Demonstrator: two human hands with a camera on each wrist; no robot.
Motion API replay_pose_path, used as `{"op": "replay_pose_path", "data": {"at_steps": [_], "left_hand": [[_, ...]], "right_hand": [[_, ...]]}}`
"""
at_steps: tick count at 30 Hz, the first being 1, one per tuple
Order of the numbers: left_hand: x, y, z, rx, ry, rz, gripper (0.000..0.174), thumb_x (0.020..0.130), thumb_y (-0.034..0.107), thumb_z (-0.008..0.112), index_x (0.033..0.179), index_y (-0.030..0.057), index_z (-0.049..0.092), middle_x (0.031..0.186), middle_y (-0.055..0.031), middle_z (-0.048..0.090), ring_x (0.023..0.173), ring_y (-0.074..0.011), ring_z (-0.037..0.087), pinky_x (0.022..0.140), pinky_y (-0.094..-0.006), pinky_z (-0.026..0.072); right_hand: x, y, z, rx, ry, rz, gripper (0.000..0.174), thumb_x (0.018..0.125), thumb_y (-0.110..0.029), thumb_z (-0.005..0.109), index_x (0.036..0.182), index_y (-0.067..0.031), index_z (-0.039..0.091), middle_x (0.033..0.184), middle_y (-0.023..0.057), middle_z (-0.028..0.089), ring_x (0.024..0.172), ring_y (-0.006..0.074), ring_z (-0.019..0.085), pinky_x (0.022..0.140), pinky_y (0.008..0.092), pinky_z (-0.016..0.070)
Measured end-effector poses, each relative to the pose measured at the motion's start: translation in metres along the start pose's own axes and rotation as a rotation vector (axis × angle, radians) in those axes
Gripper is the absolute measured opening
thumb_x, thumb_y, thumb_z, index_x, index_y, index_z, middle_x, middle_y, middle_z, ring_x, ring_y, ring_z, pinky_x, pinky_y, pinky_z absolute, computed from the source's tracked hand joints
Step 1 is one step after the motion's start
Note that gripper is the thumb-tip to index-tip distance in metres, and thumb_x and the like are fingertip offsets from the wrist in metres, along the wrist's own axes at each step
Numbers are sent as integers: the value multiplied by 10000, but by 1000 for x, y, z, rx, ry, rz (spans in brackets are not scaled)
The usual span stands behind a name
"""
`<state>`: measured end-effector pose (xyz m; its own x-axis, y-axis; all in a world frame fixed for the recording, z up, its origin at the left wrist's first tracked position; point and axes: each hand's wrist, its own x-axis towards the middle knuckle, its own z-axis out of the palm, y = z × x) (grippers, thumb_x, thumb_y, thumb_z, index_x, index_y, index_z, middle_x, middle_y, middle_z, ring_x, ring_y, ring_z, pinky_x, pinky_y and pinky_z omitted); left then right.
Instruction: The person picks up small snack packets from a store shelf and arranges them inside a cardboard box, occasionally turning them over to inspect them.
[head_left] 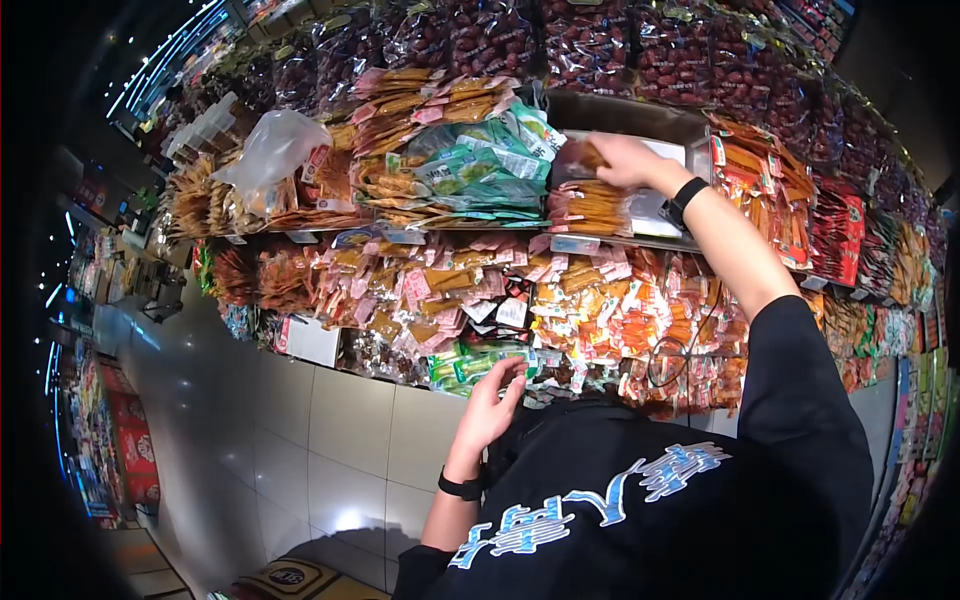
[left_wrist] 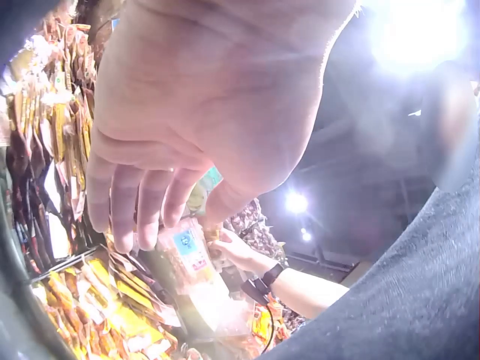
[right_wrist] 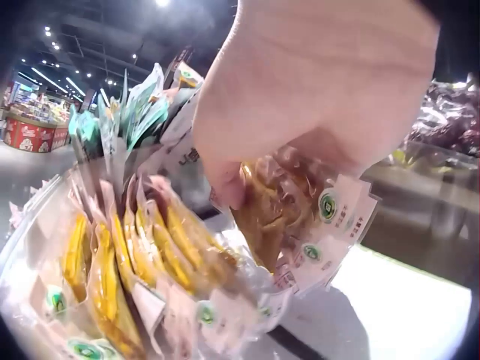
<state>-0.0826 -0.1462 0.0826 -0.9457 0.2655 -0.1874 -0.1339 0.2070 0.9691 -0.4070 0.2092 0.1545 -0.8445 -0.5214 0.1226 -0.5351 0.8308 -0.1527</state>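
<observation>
My right hand reaches into the upper shelf bin and grips clear snack packets with brown-yellow contents and pale printed ends. Beside them a row of similar yellow packets stands upright; in the head view this row sits just below the hand. Teal packets fill the section to its left. My left hand hangs in front of the lower shelf with loosely bent fingers and holds nothing. Green packets lie close by its fingertips. In the left wrist view its palm shows large.
A crumpled clear plastic bag lies on the upper shelf at left. Bags of dark red fruit line the back. Orange packets stand right of the bin. A thin dark cable loops over the lower shelf. Tiled floor stretches left.
</observation>
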Motion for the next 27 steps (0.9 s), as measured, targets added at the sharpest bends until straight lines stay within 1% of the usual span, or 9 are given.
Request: {"op": "replay_pose_path", "data": {"at_steps": [2, 4, 7, 11, 14, 18, 21, 24, 27], "left_hand": [[4, -5, -5, -5, 16, 5, 322, 1016, 107, 546, 1309, -27, 532, 1240, -148, 664, 1188, -206, 616, 1008, -324, 476], [8, -1, -8, 6, 36, 9, 321, 1013, 104, 550, 1310, -17, 535, 1228, -138, 668, 1178, -200, 617, 1009, -327, 476], [16, 2, -8, 13, 48, 20, 327, 1012, 98, 550, 1317, -17, 529, 1236, -136, 663, 1179, -196, 613, 1009, -321, 475], [30, 1, -4, 0, 20, 38, 337, 1014, 95, 543, 1331, -17, 516, 1256, -136, 653, 1199, -196, 600, 1014, -323, 472], [39, -1, 2, 14, 34, 83, 322, 996, 122, 570, 1285, -19, 560, 1215, -162, 681, 1155, -226, 645, 973, -322, 486], [44, 2, 5, 41, 0, 65, 335, 991, 129, 575, 1291, -21, 555, 1223, -165, 678, 1163, -236, 644, 979, -327, 486], [41, 7, 6, 90, -32, 48, 335, 1015, 99, 542, 1327, -20, 516, 1244, -124, 658, 1186, -194, 601, 1012, -314, 461], [33, 10, 8, 69, -16, 54, 335, 1014, 98, 546, 1325, -22, 515, 1247, -127, 657, 1188, -198, 602, 1011, -315, 463], [27, 10, 9, 67, -22, 23, 334, 1013, 97, 546, 1326, -17, 515, 1256, -133, 652, 1195, -195, 601, 1013, -318, 465]], "right_hand": [[3, -17, 13, 42, -123, 0, 434, 821, -204, 574, 1190, 21, 530, 1166, 263, 619, 1109, 419, 592, 955, 494, 480], [2, -26, 25, 1, -76, 31, 499, 852, -180, 528, 1297, 40, 480, 1242, 271, 581, 1192, 407, 543, 1026, 474, 427], [-3, -32, 25, -23, -34, 34, 563, 937, -285, 485, 1387, 52, 451, 1378, 257, 512, 1293, 383, 483, 1101, 465, 363], [-15, -42, 23, -78, 34, -62, 716, 981, -495, 488, 1405, 79, 423, 1423, 259, 474, 1336, 387, 442, 1129, 441, 335], [-22, -42, 35, -130, 51, -60, 703, 983, -483, 485, 1403, 78, 427, 1422, 256, 476, 1348, 378, 431, 1138, 450, 323], [-19, -41, 34, -94, 109, -17, 644, 1004, -446, 463, 1403, 59, 435, 1427, 255, 470, 1343, 385, 432, 1149, 453, 310], [-15, -46, 12, 12, 93, 27, 569, 1020, -404, 433, 1415, 5, 456, 1432, 218, 489, 1341, 359, 441, 1143, 455, 312], [-9, -20, 17, 47, 141, 95, 560, 1024, -418, 399, 1397, -9, 489, 1436, 195, 504, 1336, 343, 464, 1138, 459, 310], [-14, -16, 28, 67, 39, 86, 566, 1036, -433, 362, 1384, -12, 508, 1415, 194, 528, 1337, 343, 465, 1143, 469, 299]]}}
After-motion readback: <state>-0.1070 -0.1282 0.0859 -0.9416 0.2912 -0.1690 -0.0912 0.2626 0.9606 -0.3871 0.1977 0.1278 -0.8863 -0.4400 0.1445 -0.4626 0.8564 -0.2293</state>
